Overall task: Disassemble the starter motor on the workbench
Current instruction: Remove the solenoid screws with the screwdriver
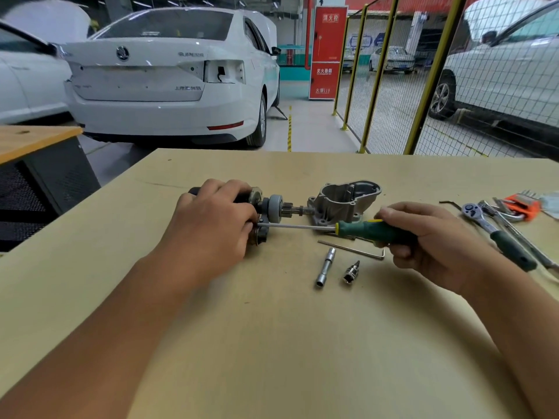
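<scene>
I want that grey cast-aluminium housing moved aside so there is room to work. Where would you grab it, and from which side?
Probably grip the grey cast-aluminium housing by the rim of its open round bore, from above and behind. The opening faces up and gives a wall to pinch; the near side is crowded by the green-handled screwdriver and the right hand.

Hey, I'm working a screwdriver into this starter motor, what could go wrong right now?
The screwdriver tip sits right beside the left hand fingers gripping the starter motor; a slip could likely jab them. The right hand pushes sideways, so the motor might roll on the workbench. The extension bar and small socket lie loose nearby and could get knocked.
</scene>
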`<state>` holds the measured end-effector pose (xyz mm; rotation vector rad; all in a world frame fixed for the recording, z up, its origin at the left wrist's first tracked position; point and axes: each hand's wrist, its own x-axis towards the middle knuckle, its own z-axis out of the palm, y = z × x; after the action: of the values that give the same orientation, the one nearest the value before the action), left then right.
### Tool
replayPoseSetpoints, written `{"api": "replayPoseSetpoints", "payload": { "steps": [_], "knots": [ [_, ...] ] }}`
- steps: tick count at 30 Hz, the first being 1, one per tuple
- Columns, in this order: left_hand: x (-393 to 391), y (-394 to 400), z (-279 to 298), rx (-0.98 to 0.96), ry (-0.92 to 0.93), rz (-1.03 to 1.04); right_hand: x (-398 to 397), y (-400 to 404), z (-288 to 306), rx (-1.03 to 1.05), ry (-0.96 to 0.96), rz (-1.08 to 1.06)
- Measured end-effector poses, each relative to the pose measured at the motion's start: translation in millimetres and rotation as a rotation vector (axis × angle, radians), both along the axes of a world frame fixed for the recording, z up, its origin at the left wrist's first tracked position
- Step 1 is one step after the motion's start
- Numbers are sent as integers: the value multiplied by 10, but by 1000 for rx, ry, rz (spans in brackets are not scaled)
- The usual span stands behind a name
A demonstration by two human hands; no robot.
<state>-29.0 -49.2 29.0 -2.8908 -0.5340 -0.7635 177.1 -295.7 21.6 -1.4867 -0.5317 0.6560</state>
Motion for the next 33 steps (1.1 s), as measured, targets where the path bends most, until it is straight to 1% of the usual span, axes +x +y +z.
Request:
{"api": "replayPoseSetpoints", "payload": {
  "steps": [2,4,7,10,12,17,22,26,29,33],
  "knots": [
    [10,6,-6,-11,-14,14,21,-22,0,94,13,22],
    [21,-9,-8,-22,-38,23,37,-37,-6,133,14,12],
    [27,-25,-17,-36,-25,39,18,-17,-14,127,12,26],
    [35,-23,-11,-44,17,63,-3,-1,1,36,15,21],
    [50,-38,-17,-52,20,88,-3,-7,-1,14,16,10],
    [83,-83,-50,-209,-32,174,-10,13,-10,85,20,7],
    [87,-51,-52,-292,-43,150,12,11,-14,178,47,28],
    [61,-17,-16,-384,-63,105,11,30,-25,207,59,40],
    [44,-16,6,-397,-54,85,16,38,-35,207,52,33],
    [30,-3,6,-350,-37,81,33,39,-58,210,31,19]
  ]
}}
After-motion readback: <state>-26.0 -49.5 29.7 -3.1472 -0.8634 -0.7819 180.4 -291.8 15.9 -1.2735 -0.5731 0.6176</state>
